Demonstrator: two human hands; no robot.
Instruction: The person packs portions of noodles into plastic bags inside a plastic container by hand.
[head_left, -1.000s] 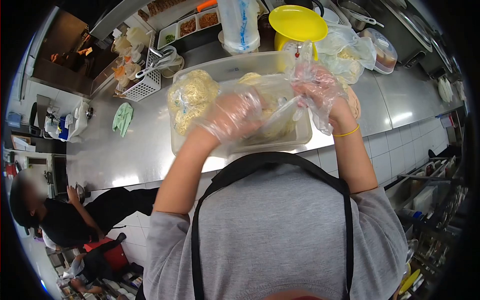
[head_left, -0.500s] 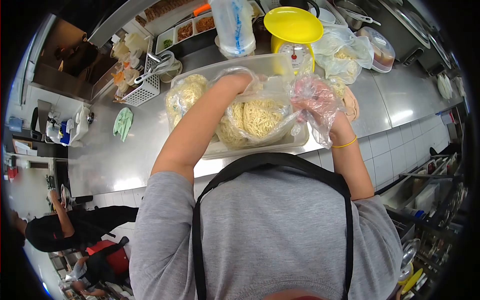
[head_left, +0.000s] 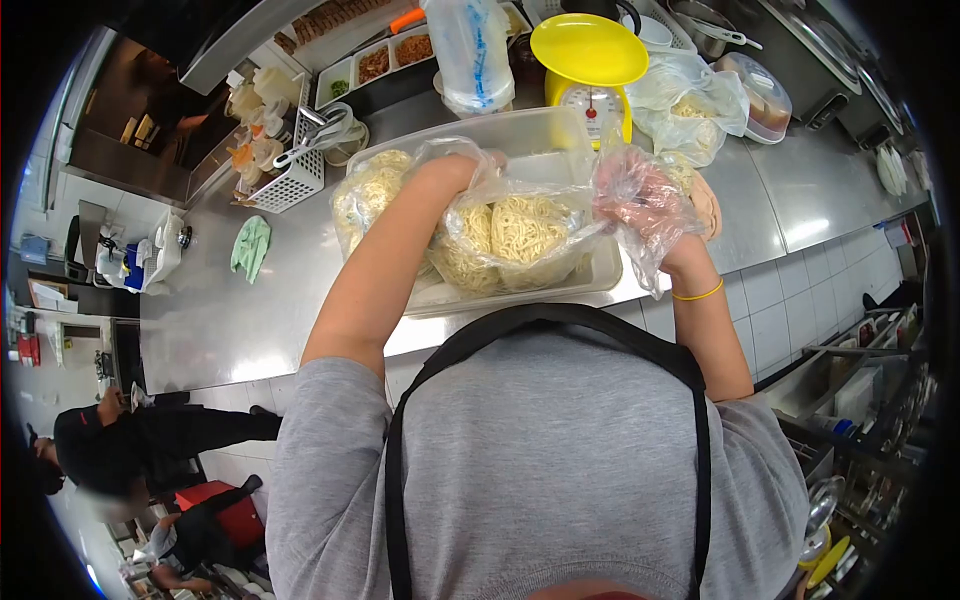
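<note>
Well, noodles [head_left: 528, 228]: lay bagged in the tub [head_left: 545, 128], mid-frame, spread crosswise;
left hand [head_left: 482, 168]: was nearer, just up-left of them; fingers hidden, I couldn't tell their state;
right hand [head_left: 645, 200]: was right of them, fingers clamped on the bag [head_left: 582, 238].

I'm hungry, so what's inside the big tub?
Noodles in clear bags. They and the left arm cover part of the tub, so I can't see what's under them.

No text or numbers can be read.
</note>
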